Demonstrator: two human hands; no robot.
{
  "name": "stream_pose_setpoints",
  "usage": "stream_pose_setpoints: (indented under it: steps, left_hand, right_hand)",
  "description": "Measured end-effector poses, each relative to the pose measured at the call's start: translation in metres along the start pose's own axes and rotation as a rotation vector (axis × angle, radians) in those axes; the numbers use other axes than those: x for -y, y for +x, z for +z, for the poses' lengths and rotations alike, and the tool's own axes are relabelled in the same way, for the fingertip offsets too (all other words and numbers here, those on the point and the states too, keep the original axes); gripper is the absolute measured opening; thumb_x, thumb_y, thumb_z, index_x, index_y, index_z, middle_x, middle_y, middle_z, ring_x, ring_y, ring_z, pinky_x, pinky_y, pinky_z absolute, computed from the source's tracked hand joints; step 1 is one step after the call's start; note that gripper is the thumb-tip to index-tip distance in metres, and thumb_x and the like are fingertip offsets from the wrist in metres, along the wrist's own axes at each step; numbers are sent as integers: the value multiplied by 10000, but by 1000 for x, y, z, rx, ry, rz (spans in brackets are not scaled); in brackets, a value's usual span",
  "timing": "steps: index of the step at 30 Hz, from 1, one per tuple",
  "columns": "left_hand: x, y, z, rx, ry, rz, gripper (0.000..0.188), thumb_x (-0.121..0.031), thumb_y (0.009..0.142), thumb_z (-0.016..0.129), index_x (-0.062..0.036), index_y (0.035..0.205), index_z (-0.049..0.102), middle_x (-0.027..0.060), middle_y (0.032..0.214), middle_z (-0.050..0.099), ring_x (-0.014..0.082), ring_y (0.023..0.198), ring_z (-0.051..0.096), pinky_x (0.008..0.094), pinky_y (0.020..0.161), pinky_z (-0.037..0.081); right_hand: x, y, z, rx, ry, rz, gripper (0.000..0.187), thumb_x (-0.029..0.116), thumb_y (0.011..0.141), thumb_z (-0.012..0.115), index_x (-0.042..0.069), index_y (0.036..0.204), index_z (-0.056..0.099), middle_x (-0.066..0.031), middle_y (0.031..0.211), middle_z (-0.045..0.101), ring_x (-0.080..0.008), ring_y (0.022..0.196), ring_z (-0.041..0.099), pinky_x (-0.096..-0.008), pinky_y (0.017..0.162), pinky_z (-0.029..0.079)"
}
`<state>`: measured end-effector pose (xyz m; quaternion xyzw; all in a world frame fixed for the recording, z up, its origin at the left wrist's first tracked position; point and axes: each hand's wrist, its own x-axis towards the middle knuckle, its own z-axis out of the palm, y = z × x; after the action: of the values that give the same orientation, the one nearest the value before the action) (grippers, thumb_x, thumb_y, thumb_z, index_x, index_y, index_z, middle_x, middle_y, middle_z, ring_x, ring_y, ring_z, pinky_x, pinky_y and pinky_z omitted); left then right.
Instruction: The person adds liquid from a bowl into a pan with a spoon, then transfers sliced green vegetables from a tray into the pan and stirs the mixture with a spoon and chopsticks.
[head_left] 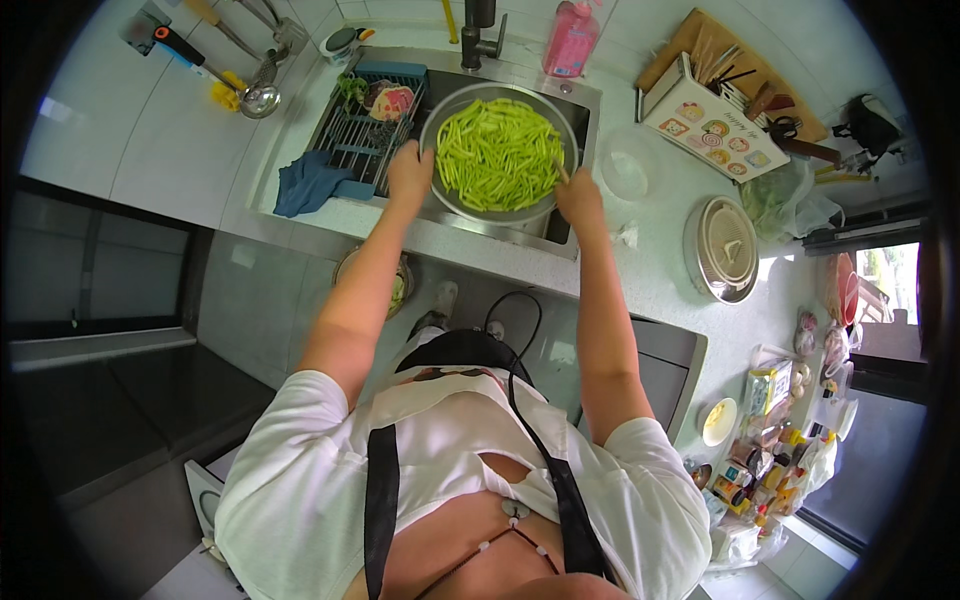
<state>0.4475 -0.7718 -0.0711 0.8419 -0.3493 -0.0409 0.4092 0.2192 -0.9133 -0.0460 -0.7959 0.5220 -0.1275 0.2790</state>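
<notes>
Over the sink (589,105) I hold a round grey metal basin (450,106) by its rim. Pale green vegetable strips (500,155) fill much of it; their exact kind I cannot tell. My left hand (408,178) is closed on the basin's left side, with the fingers partly hidden. On the lower right side, my right hand (579,196) grips the rim. Left of the basin, a dark drying rack (362,148) spans the sink with a red-and-white item (391,102) and some greens (352,88) on it.
A blue cloth (309,186) drapes over the rack's near left corner. Behind stand a dark faucet (478,35) and a pink bottle (570,42). At right are a clear bowl (627,165), a utensil holder (710,125) and a lidded strainer (726,248). Below the counter sits a bin (404,290).
</notes>
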Motion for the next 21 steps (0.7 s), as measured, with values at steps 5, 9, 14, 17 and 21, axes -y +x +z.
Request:
stream_pose_setpoints:
  steps: [5,9,14,17,21]
  left_hand:
    - [36,-35,22,42,-29,-24,239,-209,770,534,21,726,487,223,718,528,414,704,507,465,623,387]
    - [29,-31,15,102,-113,-2,230,-191,752,550,21,714,471,212,710,520,403,665,515,457,596,400]
    - [29,-39,1,351,-383,-407,146,-102,745,529,7,831,484,164,747,552,297,594,597,397,484,511]
    - [26,-46,0,401,-595,-546,210,-66,761,505,1,959,484,169,858,571,243,595,615,345,442,542]
    - [31,-47,7,515,-745,-636,339,-55,780,466,-7,1112,425,164,855,591,236,580,610,316,408,515]
  right_hand:
    - [-29,-30,40,19,-20,72,261,143,736,494,-49,898,428,-297,827,566,-437,795,553,-496,705,431]
    - [-29,-31,41,-30,-65,72,266,154,743,490,-28,921,411,-285,797,568,-436,777,553,-500,685,432]
    - [-21,-35,42,-73,-12,55,249,155,758,488,1,930,395,-264,762,571,-429,749,555,-502,658,433]
    - [-17,-27,41,-40,34,90,233,157,765,489,5,911,392,-261,756,572,-429,738,554,-501,649,434]
    - [-13,-32,34,-51,60,64,330,209,753,547,-5,975,428,-252,804,580,-423,764,555,-466,681,446]
